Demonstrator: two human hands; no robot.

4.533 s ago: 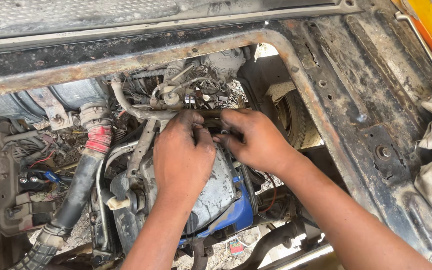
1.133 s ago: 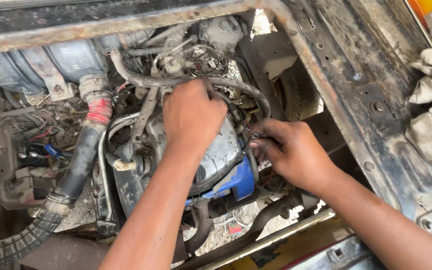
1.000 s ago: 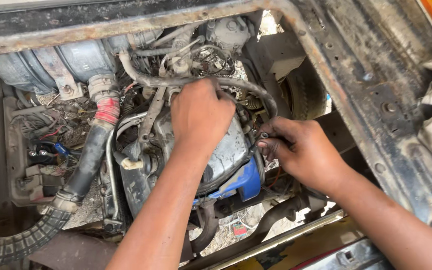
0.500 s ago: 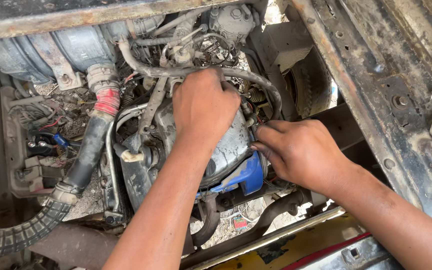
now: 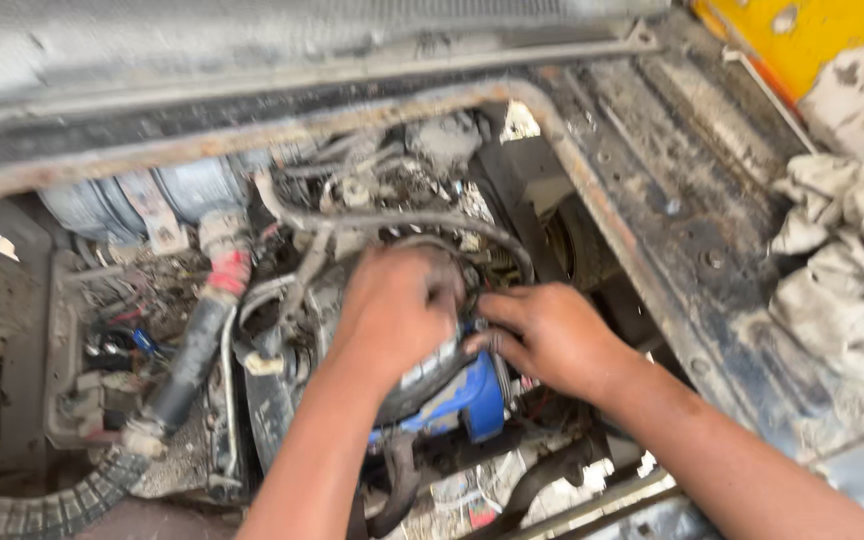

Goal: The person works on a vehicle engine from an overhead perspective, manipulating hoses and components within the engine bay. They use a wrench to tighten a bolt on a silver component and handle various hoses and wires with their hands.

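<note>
Engine bay, top view. Left hand (image 5: 397,310) curled over the grey housing (image 5: 432,365) w/ blue part (image 5: 477,400) – prob. steadying it; right hand (image 5: 552,335), fingers half-curled, pinches at a hose (image 5: 402,222) beside it – exact grip unclear.

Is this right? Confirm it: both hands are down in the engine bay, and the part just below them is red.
Not quite. In the head view, both the left hand and the right hand are down in the engine bay, but the part just below them is blue, not red.
</note>
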